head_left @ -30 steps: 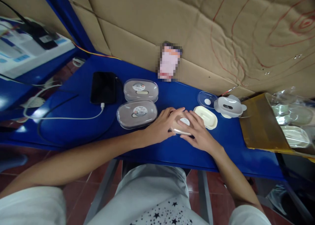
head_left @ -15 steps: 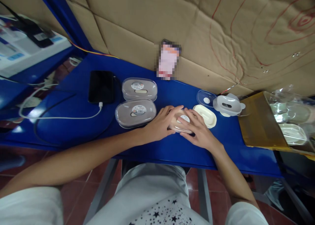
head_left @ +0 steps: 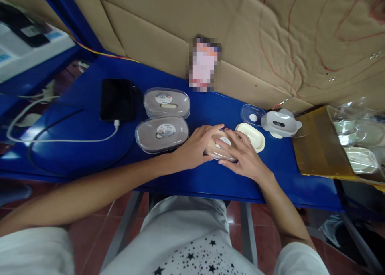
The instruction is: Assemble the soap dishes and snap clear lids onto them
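Between my hands on the blue table (head_left: 192, 182) is an oval pinkish-beige lidded box (head_left: 221, 150) with a clear cover and a round white sticker. My left hand (head_left: 197, 146) grips its left end, thumb at the near side. Over its right end lies my right hand (head_left: 245, 154), fingers on the lid and side. Left of them stand two greyish oval boxes with clear lids, a nearer one (head_left: 150, 140) and a farther one (head_left: 180, 102). A cream oval tray (head_left: 255, 136) sits just beyond my right hand, partly covered by it.
Behind the tray are a clear lid (head_left: 248, 111) and a grey-white slotted part (head_left: 270, 124). A cardboard box (head_left: 325, 154) of bagged items stands right. A phone (head_left: 203, 66) leans on the cardboard wall (head_left: 150, 30). A black device (head_left: 116, 98) with a white cable lies left.
The view has shifted slightly, so the table's things sit a little differently in the picture. Both hands stay on the beige box, with scarcely any change in grip.
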`<state>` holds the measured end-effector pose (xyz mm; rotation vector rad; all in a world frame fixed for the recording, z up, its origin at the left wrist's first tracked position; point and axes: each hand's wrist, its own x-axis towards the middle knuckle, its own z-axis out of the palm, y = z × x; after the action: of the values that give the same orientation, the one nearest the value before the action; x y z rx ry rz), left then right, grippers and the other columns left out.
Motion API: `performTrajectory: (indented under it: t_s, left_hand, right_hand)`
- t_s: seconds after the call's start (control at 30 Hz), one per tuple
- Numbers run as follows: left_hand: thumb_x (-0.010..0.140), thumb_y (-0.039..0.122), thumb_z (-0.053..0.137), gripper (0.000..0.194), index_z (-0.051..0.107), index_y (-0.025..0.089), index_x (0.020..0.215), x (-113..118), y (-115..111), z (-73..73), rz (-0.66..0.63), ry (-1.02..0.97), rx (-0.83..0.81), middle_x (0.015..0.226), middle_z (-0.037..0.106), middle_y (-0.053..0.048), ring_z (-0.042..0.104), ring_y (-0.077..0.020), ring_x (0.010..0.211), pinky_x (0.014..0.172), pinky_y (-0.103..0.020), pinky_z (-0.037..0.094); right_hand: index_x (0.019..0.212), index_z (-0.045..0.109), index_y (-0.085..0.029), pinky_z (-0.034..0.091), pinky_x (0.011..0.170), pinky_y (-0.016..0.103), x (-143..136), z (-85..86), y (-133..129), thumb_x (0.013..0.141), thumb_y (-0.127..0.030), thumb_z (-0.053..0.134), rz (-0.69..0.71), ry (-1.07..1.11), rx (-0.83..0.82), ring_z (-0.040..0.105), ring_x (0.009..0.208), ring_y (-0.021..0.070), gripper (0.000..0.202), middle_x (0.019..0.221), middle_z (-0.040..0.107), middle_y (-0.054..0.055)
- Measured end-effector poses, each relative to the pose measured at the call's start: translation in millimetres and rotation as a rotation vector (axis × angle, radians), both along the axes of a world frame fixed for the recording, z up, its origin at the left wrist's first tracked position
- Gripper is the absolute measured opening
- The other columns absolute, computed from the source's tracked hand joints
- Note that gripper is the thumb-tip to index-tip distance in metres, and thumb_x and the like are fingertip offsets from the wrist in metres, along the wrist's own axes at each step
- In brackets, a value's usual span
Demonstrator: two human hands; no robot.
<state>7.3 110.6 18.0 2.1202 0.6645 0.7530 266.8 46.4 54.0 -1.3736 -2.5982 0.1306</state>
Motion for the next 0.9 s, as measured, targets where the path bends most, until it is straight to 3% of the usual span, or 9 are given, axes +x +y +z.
performTrajectory:
  t_s: [0.13, 0.2, 0.33, 0.43, 0.53, 0.6, 0.73, 0.83, 0.9]
  left_hand:
    - [0.088, 0.017, 0.078, 0.102, 0.022, 0.032, 0.172, 1, -2, -3.1, 0.012, 0.005, 0.014, 0.166, 0.045, -0.016, 0.047, -0.0395, 0.152, 0.127, -0.066, 0.041]
    - [0.09, 0.015, 0.074, 0.099, 0.02, 0.032, 0.172, 3, -6, -2.8, 0.046, 0.007, 0.045, 0.168, 0.04, -0.017, 0.04, -0.0397, 0.158, 0.13, -0.066, 0.037]
    - [0.094, 0.014, 0.068, 0.092, 0.021, 0.031, 0.171, 4, -14, 4.8, 0.141, 0.04, 0.129, 0.177, 0.023, -0.018, 0.029, -0.0417, 0.166, 0.131, -0.066, 0.036]
    - [0.098, 0.018, 0.068, 0.083, 0.025, 0.029, 0.169, 4, -18, 11.5, 0.147, 0.058, 0.159, 0.176, 0.024, -0.02, 0.034, -0.0414, 0.164, 0.131, -0.065, 0.038]
    - [0.1, 0.021, 0.067, 0.079, 0.028, 0.03, 0.168, 2, -20, 13.0, 0.122, 0.088, 0.143, 0.175, 0.027, -0.021, 0.036, -0.0416, 0.163, 0.13, -0.067, 0.039]
    - [0.101, 0.021, 0.066, 0.078, 0.029, 0.031, 0.168, 2, -21, 11.7, 0.092, 0.11, 0.128, 0.174, 0.029, -0.02, 0.037, -0.0417, 0.162, 0.129, -0.068, 0.04]
    - [0.102, 0.021, 0.065, 0.075, 0.031, 0.03, 0.168, 3, -25, 8.0, 0.031, 0.15, 0.147, 0.172, 0.036, -0.02, 0.041, -0.0399, 0.16, 0.127, -0.067, 0.043]
    - [0.102, 0.019, 0.063, 0.073, 0.034, 0.028, 0.168, 4, -26, 3.9, 0.005, 0.17, 0.194, 0.173, 0.038, -0.02, 0.043, -0.0385, 0.16, 0.127, -0.064, 0.044]
    - [0.102, 0.019, 0.065, 0.07, 0.039, 0.028, 0.166, 5, -24, 0.5, -0.039, 0.173, 0.251, 0.175, 0.037, -0.019, 0.04, -0.0383, 0.162, 0.127, -0.062, 0.044]
  right_hand:
    - [0.17, 0.041, -0.04, 0.039, 0.128, 0.066, 2, -7.0, 0, 0.107, -0.057, 0.062, 0.024, 0.02, 0.017, 0.037, 0.162, 0.0393, 0.068, 0.183, 0.03, 0.007]
    - [0.171, 0.037, -0.038, 0.035, 0.129, 0.067, 4, -11.0, 4, 0.107, -0.057, 0.061, 0.0, 0.034, 0.034, 0.034, 0.164, 0.0398, 0.071, 0.18, 0.035, 0.009]
    - [0.166, 0.045, -0.031, 0.028, 0.13, 0.067, 8, -11.3, 36, 0.108, -0.055, 0.057, -0.116, 0.019, 0.126, 0.039, 0.161, 0.0402, 0.064, 0.169, 0.05, 0.013]
    - [0.166, 0.047, -0.027, 0.024, 0.129, 0.071, 9, -3.7, 67, 0.112, -0.051, 0.049, -0.251, -0.062, 0.187, 0.039, 0.159, 0.0433, 0.059, 0.172, 0.047, 0.017]
    - [0.173, 0.034, -0.024, 0.025, 0.126, 0.073, 10, 1.8, 74, 0.113, -0.051, 0.044, -0.338, -0.088, 0.206, 0.038, 0.159, 0.0459, 0.067, 0.176, 0.04, 0.02]
    - [0.175, 0.031, -0.023, 0.034, 0.124, 0.068, 13, 0.5, 60, 0.114, -0.05, 0.041, -0.366, -0.086, 0.201, 0.046, 0.154, 0.0437, 0.068, 0.172, 0.046, 0.02]
    - [0.169, 0.042, -0.016, 0.049, 0.111, 0.064, 22, -6.8, 3, 0.114, -0.048, 0.043, -0.487, -0.13, 0.177, 0.063, 0.135, 0.0435, 0.064, 0.148, 0.067, 0.025]
    - [0.17, 0.042, -0.023, 0.052, 0.112, 0.059, 24, -3.0, -29, 0.115, -0.041, 0.044, -0.332, -0.079, 0.042, 0.065, 0.137, 0.0378, 0.058, 0.148, 0.07, 0.019]
    - [0.171, 0.04, -0.03, 0.053, 0.115, 0.053, 23, 4.1, -32, 0.116, -0.037, 0.043, -0.178, 0.024, -0.036, 0.064, 0.142, 0.0309, 0.056, 0.153, 0.068, 0.011]
